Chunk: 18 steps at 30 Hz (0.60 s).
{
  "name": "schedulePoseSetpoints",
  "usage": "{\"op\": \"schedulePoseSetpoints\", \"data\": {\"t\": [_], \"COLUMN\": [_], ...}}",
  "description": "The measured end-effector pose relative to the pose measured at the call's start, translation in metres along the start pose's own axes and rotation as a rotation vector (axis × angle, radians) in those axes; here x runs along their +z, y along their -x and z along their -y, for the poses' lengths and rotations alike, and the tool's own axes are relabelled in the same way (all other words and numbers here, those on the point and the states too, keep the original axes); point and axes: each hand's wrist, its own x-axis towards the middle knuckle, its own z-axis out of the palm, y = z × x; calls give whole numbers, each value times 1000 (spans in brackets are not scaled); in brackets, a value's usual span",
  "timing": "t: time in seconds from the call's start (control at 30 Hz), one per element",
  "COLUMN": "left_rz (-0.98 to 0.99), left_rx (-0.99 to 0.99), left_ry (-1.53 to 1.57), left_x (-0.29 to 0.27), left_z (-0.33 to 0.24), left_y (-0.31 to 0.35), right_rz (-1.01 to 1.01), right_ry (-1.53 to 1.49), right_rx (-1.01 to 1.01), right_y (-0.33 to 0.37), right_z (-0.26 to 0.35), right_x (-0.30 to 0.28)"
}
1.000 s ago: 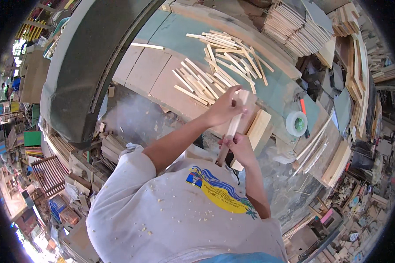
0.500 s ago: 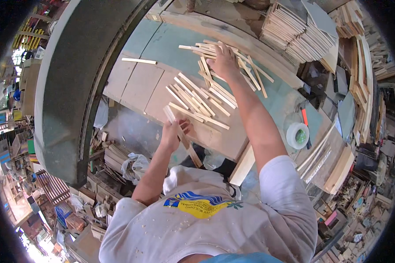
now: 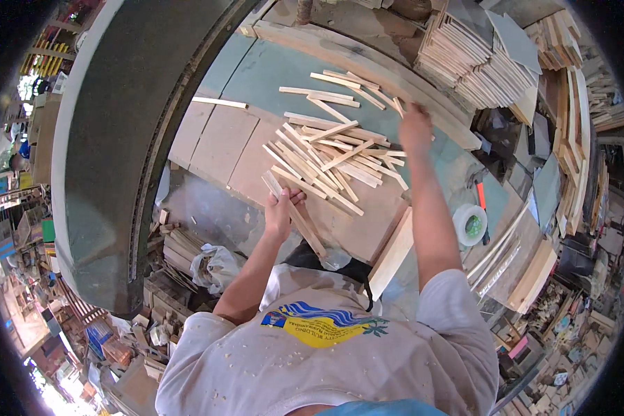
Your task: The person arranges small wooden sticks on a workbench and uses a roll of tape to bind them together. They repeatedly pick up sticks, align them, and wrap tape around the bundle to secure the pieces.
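Machine body: dark grey and curved, it stands at the left.
Worktable: green and brown surface, beside the machine body.
T-shirt: pale, with wood shavings on the front.
Wooden beam: lies along the far edge of the worktable.
Loose sticks: pale wood, crossing one another in a pile in the middle of the worktable; a few lie farther back.
Thin boards: stacked beyond the beam, at upper right.
Held wood: slim and slanting, in front of the near table edge; one piece or several together, I cannot tell.
Left hand: its fingers are closed around the held wood.
Right hand: reaches beside the right end of the loose sticks; it is blurred, so I cannot tell whether it grips one.
Tape roll: white with green centre, to the right.
Tool handle: red, just beside the tape roll.
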Motion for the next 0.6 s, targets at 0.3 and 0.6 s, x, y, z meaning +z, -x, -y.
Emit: {"op": "schedulePoseSetpoints", "data": {"t": [0.3, 0.6], "left_rz": [-67, -54], "left_rx": [13, 14], "left_ry": [-67, -27], "left_x": [1, 7], "left_z": [-2, -6], "left_y": [0, 4], "right_rz": [246, 14], "right_ry": [13, -159], "right_rx": [17, -1], "right_y": [25, 68], "right_z": [-57, -80], "right_x": [-12, -56]}}
